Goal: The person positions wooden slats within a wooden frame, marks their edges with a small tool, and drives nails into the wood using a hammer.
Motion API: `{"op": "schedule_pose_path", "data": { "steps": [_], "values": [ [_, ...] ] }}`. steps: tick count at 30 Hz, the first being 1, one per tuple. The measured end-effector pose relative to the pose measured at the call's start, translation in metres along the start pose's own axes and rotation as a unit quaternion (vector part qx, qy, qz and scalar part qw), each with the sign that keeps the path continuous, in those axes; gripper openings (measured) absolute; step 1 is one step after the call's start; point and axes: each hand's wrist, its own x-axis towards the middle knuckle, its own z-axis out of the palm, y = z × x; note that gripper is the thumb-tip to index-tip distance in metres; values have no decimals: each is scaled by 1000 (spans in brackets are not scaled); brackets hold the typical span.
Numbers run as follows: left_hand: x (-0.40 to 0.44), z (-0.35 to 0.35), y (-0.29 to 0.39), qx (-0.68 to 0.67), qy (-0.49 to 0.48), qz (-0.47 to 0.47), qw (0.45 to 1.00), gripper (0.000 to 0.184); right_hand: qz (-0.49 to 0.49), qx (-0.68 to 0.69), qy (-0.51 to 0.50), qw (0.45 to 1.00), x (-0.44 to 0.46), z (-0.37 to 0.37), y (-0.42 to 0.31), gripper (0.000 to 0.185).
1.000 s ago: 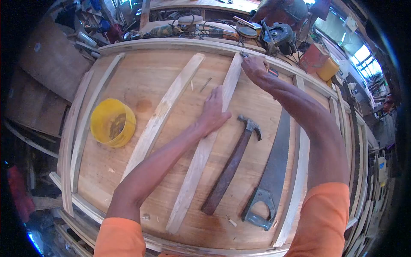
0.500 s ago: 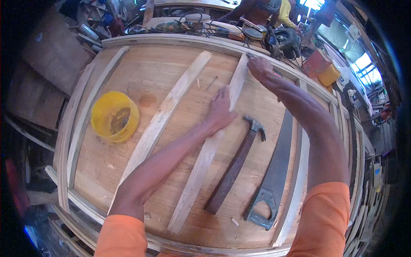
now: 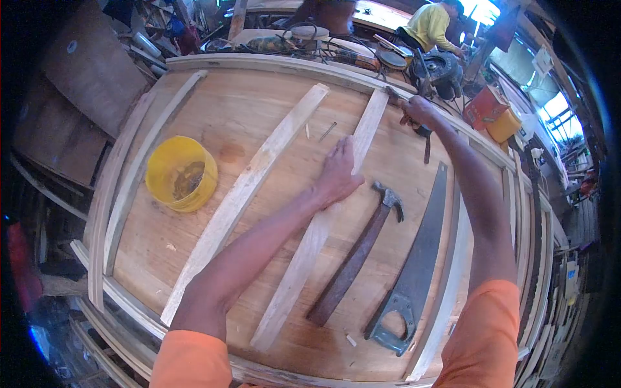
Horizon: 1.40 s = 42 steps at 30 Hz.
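Observation:
My left hand [image 3: 339, 171] grips a pale wooden strip [image 3: 304, 258] near its middle, thumb along the right edge. At the far end of that strip, my right hand [image 3: 419, 111] is closed around a dark tool [image 3: 392, 93] whose tip lies by the frame rail; its kind is unclear. A dark handle-like piece [image 3: 427, 152] hangs below that hand. Right of the strip lie a claw hammer [image 3: 357, 258] with a brown handle and a handsaw [image 3: 417, 258]. A nail [image 3: 328, 131] rests on the plywood panel [image 3: 259, 304] to the left.
A yellow tub [image 3: 204, 191] with small dark bits inside stands at left. Another strip [image 3: 249, 194] lies beside it. Wooden rails [image 3: 272, 63] border the panel. Power tools and cords [image 3: 381, 58] crowd the far edge. A person in a yellow top [image 3: 430, 29] sits beyond.
My right hand has drawn back from the strip's far end, to the right, showing the dark tool. My left hand stays on the strip. The view has shifted slightly.

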Motion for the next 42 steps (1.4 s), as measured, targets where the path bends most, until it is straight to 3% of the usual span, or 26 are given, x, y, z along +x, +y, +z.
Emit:
{"op": "schedule_pose_path", "data": {
  "steps": [2,4,6,7,9,10,12,18,21,25,27,30,34,36,37,42],
  "values": [
    [0,-1,2,-5,0,3,1000,97,38,-218,65,973,-6,11,-15,56],
    [2,-4,4,-6,2,9,1000,97,68,-228,106,966,-4,18,-14,57],
    [0,-5,5,-2,1,14,1000,97,-108,-399,181,892,1,23,-7,44],
    [0,-5,4,-3,2,14,1000,97,-108,-401,181,892,4,23,-1,44],
    [-2,-2,2,0,7,18,1000,97,-189,-466,232,833,0,25,4,27],
    [-2,-2,1,-3,7,16,1000,97,-188,-468,230,832,-4,29,0,27],
    [-1,-2,2,2,7,16,1000,98,-88,-556,204,801,-8,40,-6,18],
    [-1,-6,7,-7,-5,-2,1000,98,-69,-629,229,739,0,59,-6,16],
    [0,-7,6,-10,-3,8,1000,99,-9,-627,169,760,0,67,-18,24],
    [-1,-7,6,-12,-6,7,1000,99,44,-641,167,748,8,75,-14,28],
    [-4,-8,6,5,-9,11,1000,99,-52,-670,288,682,11,76,-3,24],
    [-2,-6,5,2,1,13,1000,99,-13,-628,263,733,15,75,-4,30],
    [-2,-2,3,-3,7,20,1000,98,-73,-664,249,701,14,69,-5,31],
    [-2,-1,5,7,21,8,1000,95,-23,-650,207,731,15,67,-11,27],
    [-1,-2,5,5,21,11,1000,95,-29,-608,200,768,16,66,-13,23],
    [-1,-6,10,-5,-5,-28,1000,94,-38,-542,177,820,1,65,-13,21]
  ]
}}
